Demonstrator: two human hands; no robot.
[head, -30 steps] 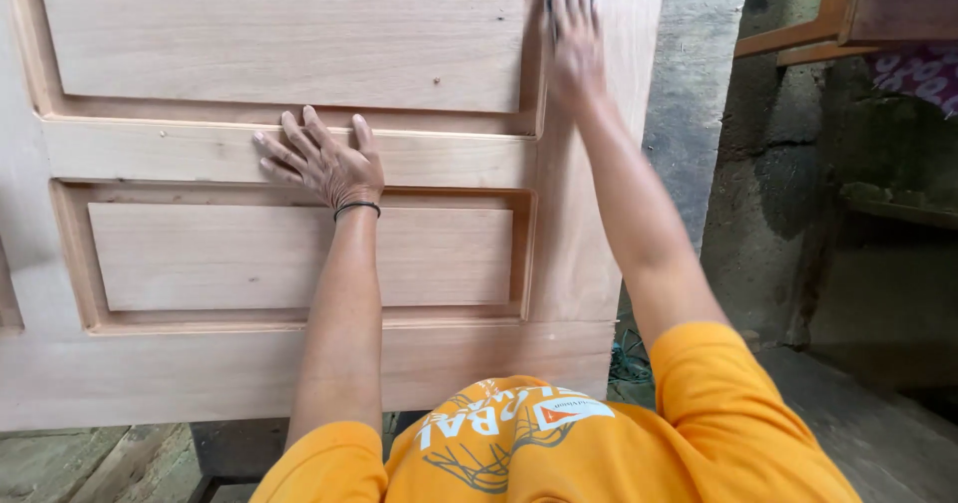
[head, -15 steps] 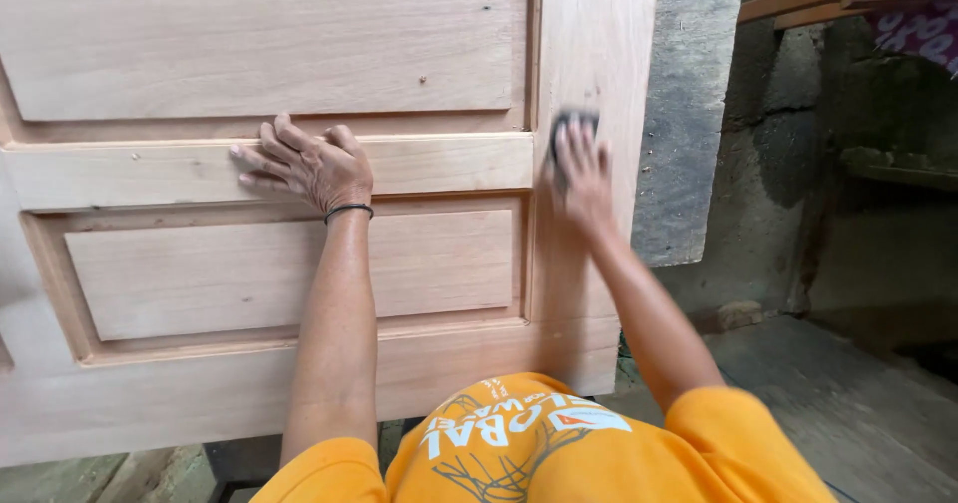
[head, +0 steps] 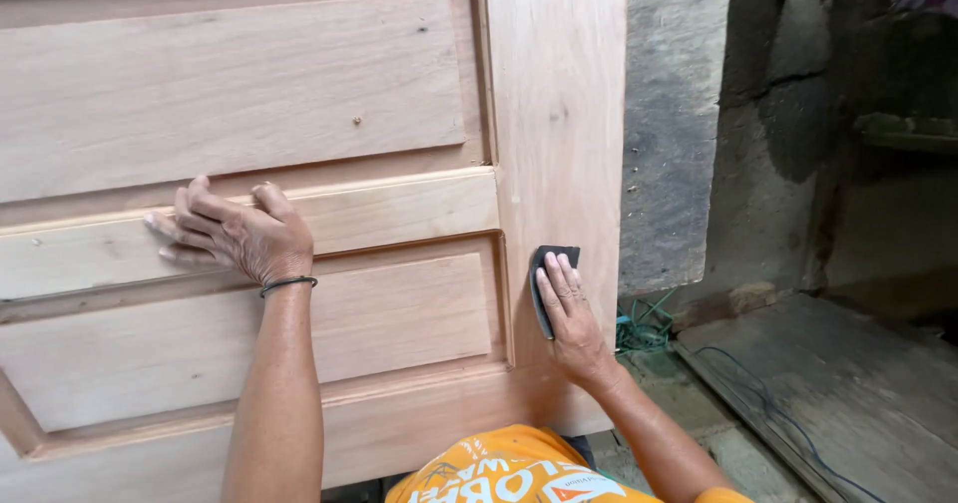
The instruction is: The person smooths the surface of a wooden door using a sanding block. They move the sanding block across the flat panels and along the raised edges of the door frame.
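unfinished panelled door [head: 559, 94]: right hand [head: 569, 313] pressed a dark sanding pad [head: 540, 293] flat on its side stile; left hand [head: 235, 236], empty and spread, braced its middle rail. best: even pressure, along the grain.

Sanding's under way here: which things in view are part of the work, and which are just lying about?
In use:
pale unfinished wooden panelled door
dark sanding pad pressed under the right hand
left hand braced on the door's cross rail

Lying about:
green cord bundle on the floor
thin blue cable
grey concrete pillar
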